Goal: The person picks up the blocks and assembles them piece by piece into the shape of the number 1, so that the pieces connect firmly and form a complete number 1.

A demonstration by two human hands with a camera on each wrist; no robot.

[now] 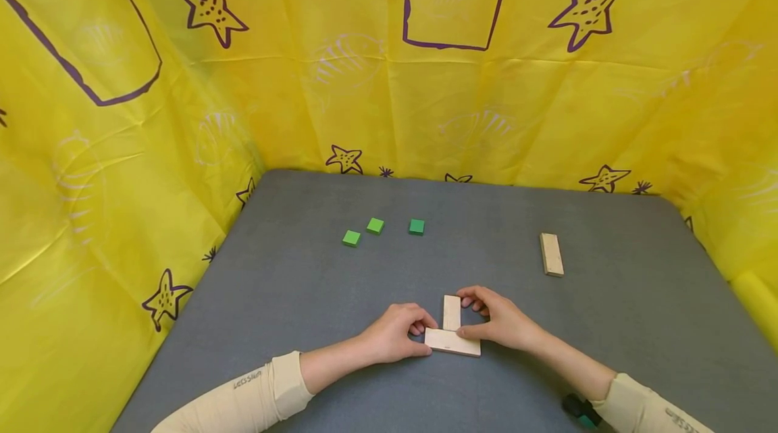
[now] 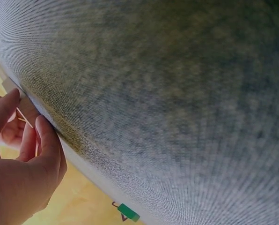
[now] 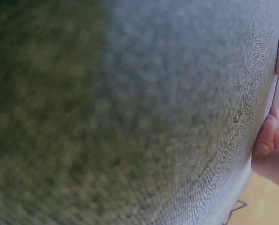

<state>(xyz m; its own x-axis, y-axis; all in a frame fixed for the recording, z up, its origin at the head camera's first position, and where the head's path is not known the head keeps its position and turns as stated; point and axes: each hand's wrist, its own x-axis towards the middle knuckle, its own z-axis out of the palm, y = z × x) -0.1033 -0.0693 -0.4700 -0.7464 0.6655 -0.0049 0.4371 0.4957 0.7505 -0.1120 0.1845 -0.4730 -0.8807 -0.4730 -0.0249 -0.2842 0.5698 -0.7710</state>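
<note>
Two pale wooden blocks form a T on the table. The long wooden block point(image 1: 452, 342) lies crosswise in front, and the upper wooden block point(image 1: 452, 311) meets its far side. My left hand point(image 1: 395, 333) pinches the left end of the crosswise block between thumb and finger; the left wrist view also shows this hand point(image 2: 32, 173). At the right, my right hand point(image 1: 503, 319) holds the upper block, fingers at its far corner and thumb near the joint with the crosswise block. In the right wrist view only part of this hand point(image 3: 273, 150) shows, at the edge.
Two light green tiles point(image 1: 375, 225) and a dark green tile point(image 1: 416, 227) lie farther back on the grey table point(image 1: 292, 271). Another wooden block point(image 1: 552, 255) lies to the right. Yellow patterned cloth point(image 1: 389, 102) hangs around the back and sides.
</note>
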